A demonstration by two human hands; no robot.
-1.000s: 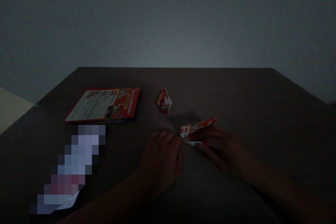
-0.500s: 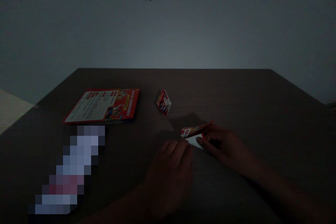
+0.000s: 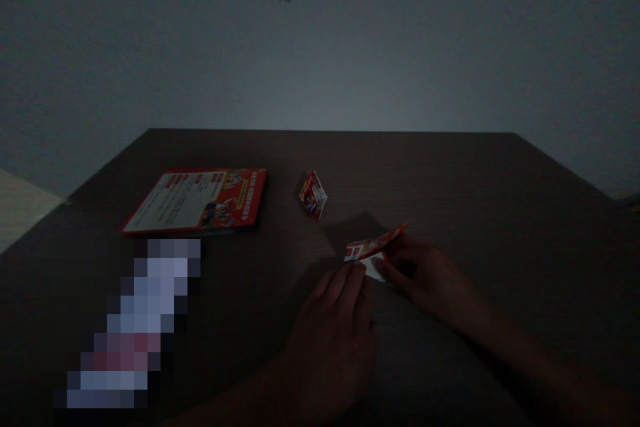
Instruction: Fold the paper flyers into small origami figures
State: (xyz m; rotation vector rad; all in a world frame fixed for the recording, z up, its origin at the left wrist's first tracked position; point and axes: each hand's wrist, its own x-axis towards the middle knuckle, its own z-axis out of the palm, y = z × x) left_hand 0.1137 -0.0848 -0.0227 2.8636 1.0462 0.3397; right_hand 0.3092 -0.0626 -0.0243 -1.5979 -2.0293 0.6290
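A folded sheet of paper (image 3: 371,250), printed red and white outside and plain white inside, rests near the middle of the table with one flap raised. My right hand (image 3: 425,270) pinches its right side, thumb on the white inner face and fingers behind the flap. From the left, my left hand (image 3: 335,327) reaches over with fingers stretched out, the fingertips on the paper's lower left edge. That hand covers part of the sheet. Farther back lies a small folded paper piece (image 3: 314,195) in the same red print.
At the left lies a stack of red and white printed sheets (image 3: 195,203). In front of it is a long pixelated object (image 3: 140,307), its kind hidden. The dark wooden table (image 3: 425,167) meets a pale wall (image 3: 380,47).
My left hand has shifted slightly right and its fingers have straightened over the paper's edge. The raised flap's right corner stands a little higher. My right hand keeps its pinch.
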